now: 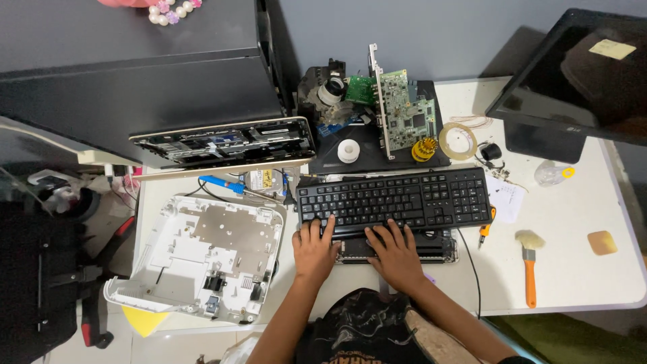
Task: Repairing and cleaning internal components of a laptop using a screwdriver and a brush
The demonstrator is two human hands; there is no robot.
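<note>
Keyboard (395,198) work filled the single head view: the black board lay across the middle of the white worktop (573,269), its near edge resting over a dark opened device (397,248) that showed beneath it. The left hand (314,247) lay flat with fingers spread on the lower left keys, gripping nothing, and the right hand (395,253) lay likewise, open and loose, fingers on the lower middle row, holding nothing. To the left of the hands sat a white plastic casing (205,256) turned inside up, overhanging the worktop's near left edge. Behind the keyboard stood green circuit boards (401,108) upright on a black base, with a lens unit (330,89) beside them, a roll of tape (458,140) to their right, and an opened laptop-like chassis (226,143) to their left. A blue-handled tool (222,183) lay just behind the casing. An orange-handled brush (530,263) and a small orange screwdriver (486,228) lay to the right of the keyboard, and a dark monitor (579,74) stood at the far right. As a judgement, the keyboard looked poorly seated on the device under it, so firm typing could rock it or press on exposed parts; the overhanging casing could slip off if an elbow nudged it, and the upright boards might topple if the keyboard were pushed back.
</note>
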